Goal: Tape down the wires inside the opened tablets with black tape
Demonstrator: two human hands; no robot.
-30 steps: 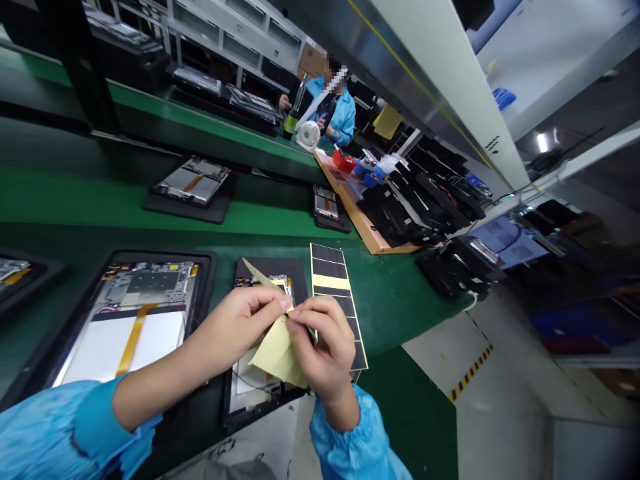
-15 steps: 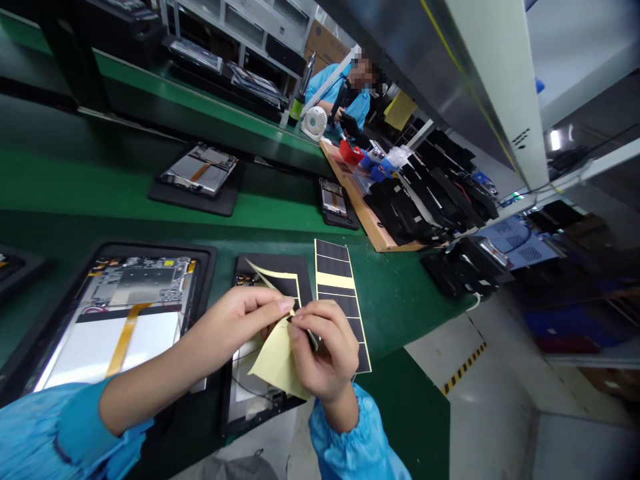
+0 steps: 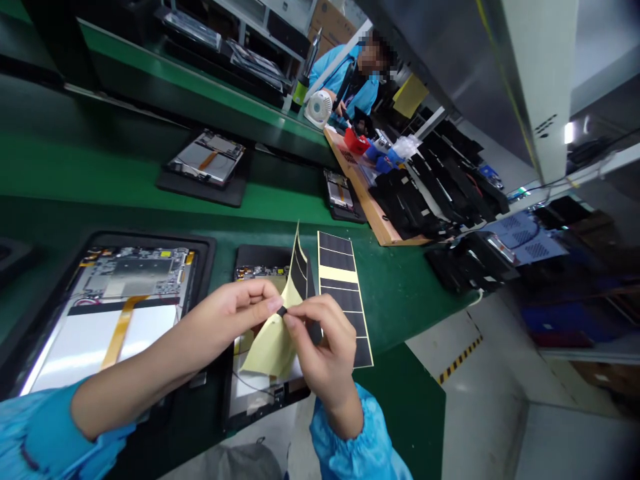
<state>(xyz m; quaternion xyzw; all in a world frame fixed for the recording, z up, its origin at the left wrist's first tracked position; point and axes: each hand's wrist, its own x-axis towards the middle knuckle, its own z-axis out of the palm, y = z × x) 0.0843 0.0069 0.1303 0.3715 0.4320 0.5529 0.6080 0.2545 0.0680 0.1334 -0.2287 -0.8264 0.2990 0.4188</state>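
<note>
My left hand pinches a bent sheet of black stickers on yellow backing between thumb and fingers. Close against it, my right hand grips a small black sticker, its end lifted off the backing. The sheet hangs above an opened tablet and hides part of its inside. Beside my right hand, a second sticker sheet lies flat, black strips on yellow backing. To the left, a larger opened tablet shows its circuit board, white battery and orange ribbon cable.
Two more opened tablets lie on black pads further back. A wooden board holds black casings and small red and blue bins. Behind a small white fan sits a co-worker in blue. The green table's edge runs along the right.
The sticker sheet has turned more upright, its top edge swinging right. Between my fingertips a black sticker end now shows. My view has shifted slightly.
</note>
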